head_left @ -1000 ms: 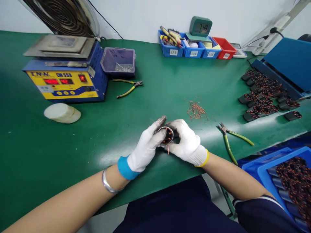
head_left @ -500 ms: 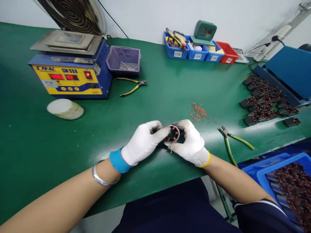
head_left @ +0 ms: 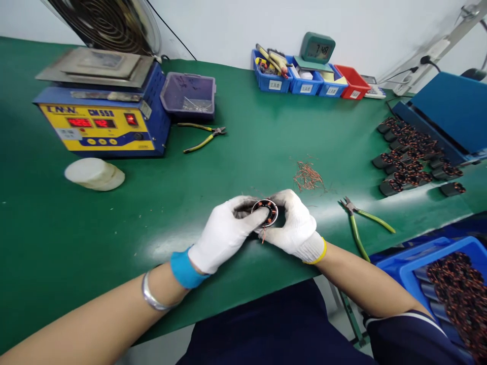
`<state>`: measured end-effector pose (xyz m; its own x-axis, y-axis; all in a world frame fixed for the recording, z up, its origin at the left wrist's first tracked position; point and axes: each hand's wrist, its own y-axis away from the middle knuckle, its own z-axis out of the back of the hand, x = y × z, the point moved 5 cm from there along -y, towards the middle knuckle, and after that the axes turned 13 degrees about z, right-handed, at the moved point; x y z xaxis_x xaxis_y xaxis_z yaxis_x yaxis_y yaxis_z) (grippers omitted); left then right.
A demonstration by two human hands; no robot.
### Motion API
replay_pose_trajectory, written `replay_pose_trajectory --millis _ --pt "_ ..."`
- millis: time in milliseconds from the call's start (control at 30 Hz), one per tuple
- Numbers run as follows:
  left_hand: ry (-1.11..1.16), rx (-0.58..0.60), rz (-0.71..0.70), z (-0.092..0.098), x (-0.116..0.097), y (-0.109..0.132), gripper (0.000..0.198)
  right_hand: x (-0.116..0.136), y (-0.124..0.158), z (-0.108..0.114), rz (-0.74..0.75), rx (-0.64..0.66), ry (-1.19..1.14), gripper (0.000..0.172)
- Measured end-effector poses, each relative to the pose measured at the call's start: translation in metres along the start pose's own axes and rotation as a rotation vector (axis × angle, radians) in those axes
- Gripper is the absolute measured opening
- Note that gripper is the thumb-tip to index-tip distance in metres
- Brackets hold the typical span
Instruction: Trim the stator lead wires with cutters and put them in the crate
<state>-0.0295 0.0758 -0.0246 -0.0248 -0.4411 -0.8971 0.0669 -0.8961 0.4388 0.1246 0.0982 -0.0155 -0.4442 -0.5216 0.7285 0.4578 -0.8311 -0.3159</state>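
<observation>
Between my gloved hands is a motor stator (head_left: 271, 217), a round ring with a metal rim, a black inside and copper windings. My left hand (head_left: 232, 225) is closed on its left side, the thumb lying across the ring's face. Around the right side, the fingers and thumb of my right hand (head_left: 292, 223) grip the rim. A short copper wire end (head_left: 263, 235) hangs from the near edge. Just beyond my hands lies a small heap of copper wire clippings (head_left: 308, 176). Green-handled cutters (head_left: 355, 215) rest to the right of my right hand.
A blue and yellow soldering unit (head_left: 102, 121) stands at left, with a white round block (head_left: 94, 174) before it. A second pair of cutters (head_left: 203, 136) lies near a purple bin (head_left: 188, 96). Wound stators (head_left: 413, 152) stand at right; a blue crate (head_left: 411, 274) holds more.
My left thumb has moved further across the face of the stator, and the ring has turned slightly in my hands. The whole view has shifted a little.
</observation>
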Motion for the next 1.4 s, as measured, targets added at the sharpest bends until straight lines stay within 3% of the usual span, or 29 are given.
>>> replay_pose_trajectory --millis 133,233,333,400,467,533,600,700,867,967,1067,1200,1300,1400 --pt "-0.242 0.139 0.02 -0.007 -0.002 0.005 0.033 0.006 0.003 -0.006 0.109 0.106 0.18 0.052" --pt "-0.459 0.266 0.036 -0.004 -0.006 0.003 0.034 0.01 0.015 0.007 0.227 0.187 0.326 0.07" --pt "-0.572 0.207 0.056 0.003 -0.009 -0.002 0.04 -0.004 0.038 0.056 0.181 0.123 0.487 0.092" --pt "-0.575 0.151 0.089 0.006 -0.007 -0.004 0.054 -0.026 0.062 0.104 0.007 0.034 0.648 0.106" --pt "-0.51 0.145 0.12 0.007 -0.004 -0.005 0.072 -0.055 0.091 0.146 -0.243 0.048 0.794 0.128" --pt "-0.396 0.164 0.095 0.006 -0.002 -0.007 0.083 -0.081 0.119 0.169 -0.397 0.197 0.84 0.126" --pt "-0.257 0.189 0.054 0.005 -0.002 -0.009 0.089 -0.092 0.135 0.178 -0.389 0.309 0.867 0.112" --pt "-0.067 0.267 0.08 0.001 -0.001 -0.011 0.094 -0.09 0.136 0.179 -0.392 0.426 0.93 0.097" --pt "0.02 0.307 0.116 -0.004 0.0 -0.011 0.084 -0.071 0.104 0.17 -0.499 0.604 1.102 0.061" --pt "0.048 0.335 0.115 -0.007 0.003 -0.01 0.075 -0.072 0.091 0.16 -0.496 0.615 1.226 0.041" --pt "0.085 0.373 0.116 -0.009 0.006 -0.011 0.071 -0.084 0.088 0.155 -0.427 0.416 1.252 0.04" --pt "0.116 0.415 0.115 -0.009 0.008 -0.014 0.069 -0.095 0.086 0.148 -0.18 0.223 1.054 0.054" --pt "0.114 0.447 0.148 -0.008 0.007 -0.015 0.071 -0.077 0.071 0.134 -0.041 0.261 0.958 0.056" --pt "0.1 0.456 0.164 -0.006 0.006 -0.016 0.072 -0.039 0.044 0.106 0.126 0.418 0.863 0.058"
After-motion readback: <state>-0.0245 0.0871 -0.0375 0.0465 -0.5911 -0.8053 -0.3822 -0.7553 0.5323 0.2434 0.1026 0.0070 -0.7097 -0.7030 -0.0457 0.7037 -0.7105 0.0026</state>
